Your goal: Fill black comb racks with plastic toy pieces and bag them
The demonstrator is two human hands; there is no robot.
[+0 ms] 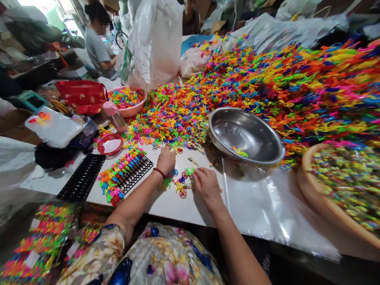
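My left hand (166, 160) and right hand (205, 184) have bent fingers; I can't tell their grip. Plastic pieces (182, 185) lie between, toward six o'clock. Drifting left, my forearm could jolt the loaded rack (135, 174) at eight.

Beyond our fingers (166, 162), we see daylight at the far left, above a dark-tyred bicycle (120, 38).

Red bag (81, 97), pink-lidded bottle (115, 115), bicycle (120, 38) (partly hidden)

plastic pieces (181, 185) | multicoloured | loose, loosely clustered | on white tabletop (185, 211)
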